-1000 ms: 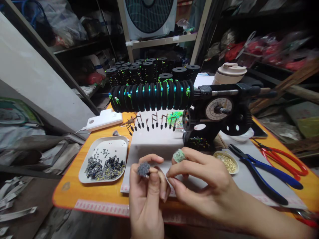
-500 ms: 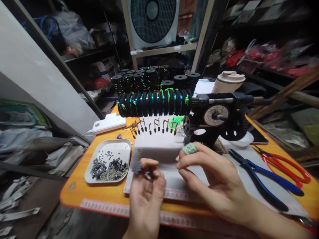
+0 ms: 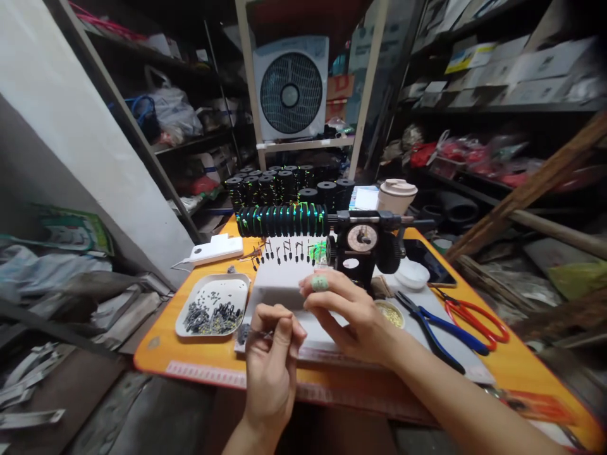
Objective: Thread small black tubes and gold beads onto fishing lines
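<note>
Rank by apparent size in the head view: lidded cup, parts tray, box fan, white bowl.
1. Box fan, despite standing farthest back
2. Parts tray
3. Lidded cup
4. White bowl

Image size only; distances differ, so true sizes are unsure.

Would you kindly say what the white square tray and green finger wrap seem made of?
White square tray: probably plastic, smooth and satiny, with a thin rim.
Green finger wrap: perhaps cloth tape, matte and snugly wrapped; texture too small to tell.
</note>
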{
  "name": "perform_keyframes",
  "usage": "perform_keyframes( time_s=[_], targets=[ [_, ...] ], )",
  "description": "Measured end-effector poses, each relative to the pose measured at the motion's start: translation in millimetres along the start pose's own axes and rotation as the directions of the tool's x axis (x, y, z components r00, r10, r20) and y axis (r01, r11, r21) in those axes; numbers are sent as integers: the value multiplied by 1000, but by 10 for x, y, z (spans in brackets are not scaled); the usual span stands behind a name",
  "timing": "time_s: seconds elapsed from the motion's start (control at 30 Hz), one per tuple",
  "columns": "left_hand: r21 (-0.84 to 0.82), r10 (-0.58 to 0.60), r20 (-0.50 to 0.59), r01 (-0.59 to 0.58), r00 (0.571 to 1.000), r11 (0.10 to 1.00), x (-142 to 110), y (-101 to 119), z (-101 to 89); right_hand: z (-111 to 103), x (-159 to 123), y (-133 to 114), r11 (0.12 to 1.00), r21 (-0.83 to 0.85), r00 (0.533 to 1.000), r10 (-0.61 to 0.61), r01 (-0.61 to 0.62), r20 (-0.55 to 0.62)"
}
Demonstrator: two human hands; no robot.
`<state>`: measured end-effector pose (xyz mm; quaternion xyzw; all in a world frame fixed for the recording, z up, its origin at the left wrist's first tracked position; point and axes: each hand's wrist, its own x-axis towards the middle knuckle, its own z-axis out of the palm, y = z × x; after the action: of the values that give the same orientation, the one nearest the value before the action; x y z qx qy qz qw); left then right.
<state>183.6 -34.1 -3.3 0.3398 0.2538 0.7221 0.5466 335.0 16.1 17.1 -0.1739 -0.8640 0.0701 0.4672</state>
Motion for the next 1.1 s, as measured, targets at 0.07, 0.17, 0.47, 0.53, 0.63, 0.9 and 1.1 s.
perform_keyframes(
  time_s=[0.07,0.17,0.47,0.53,0.63,0.9,1.1],
  targets=[
    [17,43,-23,-42,999,999,7,25,0,14,26,-76,1000,7,1000,10,-10,7],
    [21,66,-44,-65,997,998,21,11,7,62,40,-180,998,-26,998,57,-58,-30],
    [-57,-68,-30,66,997,996,25,-101,-39,-4,-24,79,941,-302,988,-136,153,78],
    [-53,-139,3,139,990,989,1,-81,-87,-86,-22,222,894,-404,981,-174,193,83],
    [-36,-224,59,226,973,973,-19,-53,-168,-184,-45,359,816,-562,989,-150,133,17],
    [160,-369,162,344,915,925,145,-26,-321,-308,562,193,751,-656,997,64,-71,-35],
    [183,-416,165,386,894,904,159,-72,-309,-536,1732,727,723,-626,808,536,-291,244]
  ],
)
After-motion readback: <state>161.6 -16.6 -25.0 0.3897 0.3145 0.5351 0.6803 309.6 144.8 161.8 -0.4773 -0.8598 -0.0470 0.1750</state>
